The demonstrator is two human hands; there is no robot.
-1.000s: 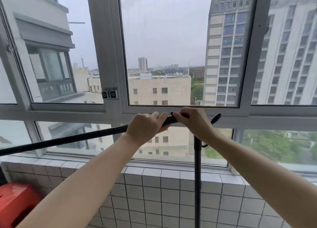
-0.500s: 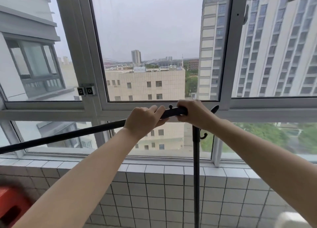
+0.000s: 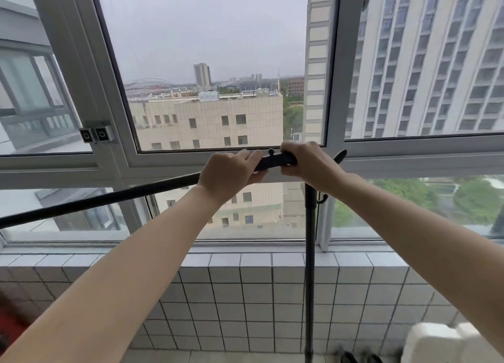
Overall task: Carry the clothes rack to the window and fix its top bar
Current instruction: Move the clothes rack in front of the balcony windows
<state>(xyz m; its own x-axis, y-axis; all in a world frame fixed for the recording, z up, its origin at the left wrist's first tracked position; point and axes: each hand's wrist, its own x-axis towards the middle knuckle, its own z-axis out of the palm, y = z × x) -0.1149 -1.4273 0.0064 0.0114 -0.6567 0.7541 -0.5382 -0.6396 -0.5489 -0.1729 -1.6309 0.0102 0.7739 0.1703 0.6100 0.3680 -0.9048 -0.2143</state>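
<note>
The black clothes rack stands right in front of the window (image 3: 212, 62). Its top bar (image 3: 103, 199) slopes from the lower left up to the middle, where a thicker sleeve with a small knob (image 3: 275, 160) meets the upright pole (image 3: 309, 267). My left hand (image 3: 227, 174) is wrapped around the bar just left of the sleeve. My right hand (image 3: 308, 163) grips the sleeve above the pole's top, hiding the joint. The bar's right end (image 3: 341, 155) sticks out past my right hand. A small hook (image 3: 323, 199) hangs on the pole.
A white tiled low wall (image 3: 245, 294) runs under the window sill. A white plastic object (image 3: 441, 343) sits at the bottom right, a red object (image 3: 8, 327) at the bottom left. Dark shapes lie on the floor near the pole's foot (image 3: 354, 358).
The view has shifted to the right and slightly up, so the red object has slid almost out of view and the white object has appeared. Both hands keep their grip on the bar.
</note>
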